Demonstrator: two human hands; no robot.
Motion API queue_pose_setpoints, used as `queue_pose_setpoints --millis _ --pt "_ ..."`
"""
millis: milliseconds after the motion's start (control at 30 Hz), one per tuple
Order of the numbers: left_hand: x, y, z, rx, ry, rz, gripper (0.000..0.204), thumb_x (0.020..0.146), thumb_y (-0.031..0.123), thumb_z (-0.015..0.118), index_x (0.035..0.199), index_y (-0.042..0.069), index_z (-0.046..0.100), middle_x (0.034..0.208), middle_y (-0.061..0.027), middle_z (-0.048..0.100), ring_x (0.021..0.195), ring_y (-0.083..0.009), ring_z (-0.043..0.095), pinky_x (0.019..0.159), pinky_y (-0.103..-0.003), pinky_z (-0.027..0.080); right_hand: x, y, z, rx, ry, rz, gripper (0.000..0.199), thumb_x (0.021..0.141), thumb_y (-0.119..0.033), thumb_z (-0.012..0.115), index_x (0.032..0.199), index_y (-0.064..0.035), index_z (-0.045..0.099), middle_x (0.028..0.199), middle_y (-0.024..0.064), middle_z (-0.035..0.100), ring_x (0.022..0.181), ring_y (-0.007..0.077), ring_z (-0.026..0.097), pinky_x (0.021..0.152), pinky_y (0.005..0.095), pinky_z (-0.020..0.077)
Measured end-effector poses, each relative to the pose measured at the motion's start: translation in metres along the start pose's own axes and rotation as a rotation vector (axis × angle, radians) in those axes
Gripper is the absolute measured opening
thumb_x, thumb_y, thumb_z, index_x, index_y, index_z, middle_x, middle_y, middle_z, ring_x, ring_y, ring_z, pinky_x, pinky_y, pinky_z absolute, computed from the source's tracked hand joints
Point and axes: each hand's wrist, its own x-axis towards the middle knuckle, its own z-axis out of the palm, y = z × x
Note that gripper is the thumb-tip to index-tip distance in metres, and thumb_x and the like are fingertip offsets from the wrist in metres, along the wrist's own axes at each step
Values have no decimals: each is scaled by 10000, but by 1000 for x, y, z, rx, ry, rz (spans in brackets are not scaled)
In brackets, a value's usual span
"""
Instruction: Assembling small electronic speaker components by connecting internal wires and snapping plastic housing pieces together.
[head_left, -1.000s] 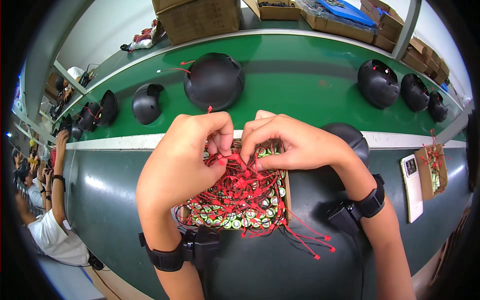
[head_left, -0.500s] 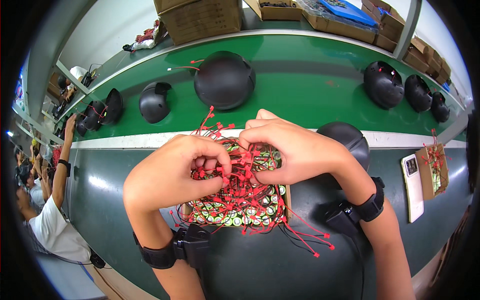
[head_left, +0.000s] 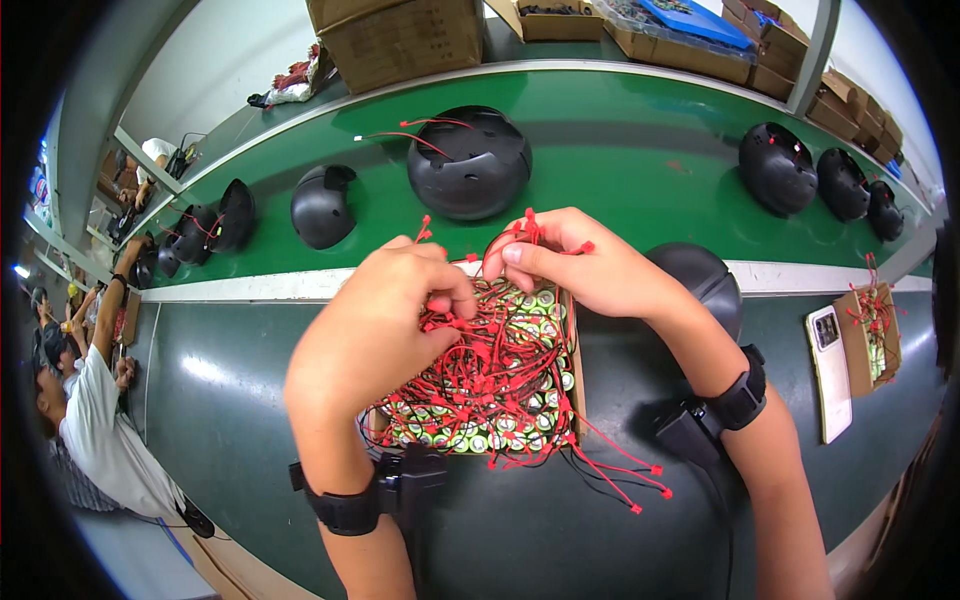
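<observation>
Two benches fill the view: green belt far, dark bench near. On the belt sit black shells, biggest one dead centre w/ red leads already poking out of it; more shells far left and far right. Another shell sits just right of the hands, partly hidden by the right wrist. Centre near: box of cells, green-topped, buried under a tangle of red wires. Looks barely started, since most cells are in the box and leads are knotted together. Left hand is pinched shut on wires in the tangle; right hand grips a bunch of wire ends lifted over the box's far edge. Phone and small wire box lie right.
</observation>
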Motion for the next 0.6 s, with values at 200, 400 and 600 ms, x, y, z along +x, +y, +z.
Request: queue_pose_setpoints --millis 200,400,600 --pt "-1 9 11 60 38 -32 354 565 -58 753 894 59 695 844 -87 588 883 -286 519 820 -382 453 2 2 4 129 59 79 189 943 -132 542 939 6 671 697 -3 568 665 74 509 619 248 423" --pt "4 9 13 66 0 -114 243 595 -69 679 824 6 648 818 -89 570 862 -277 529 789 -371 454 -4 -23 1 -310 -117 52 165 828 -134 669 926 -2 661 762 56 634 732 123 539 668 272 425" --pt "3 -6 4 -195 3 -26 222 610 -101 649 814 -20 611 776 -71 576 739 -188 536 635 -309 447 -8 -22 1 -483 -151 -150 238 694 -126 734 892 -21 656 813 100 659 795 268 569 754 374 454"
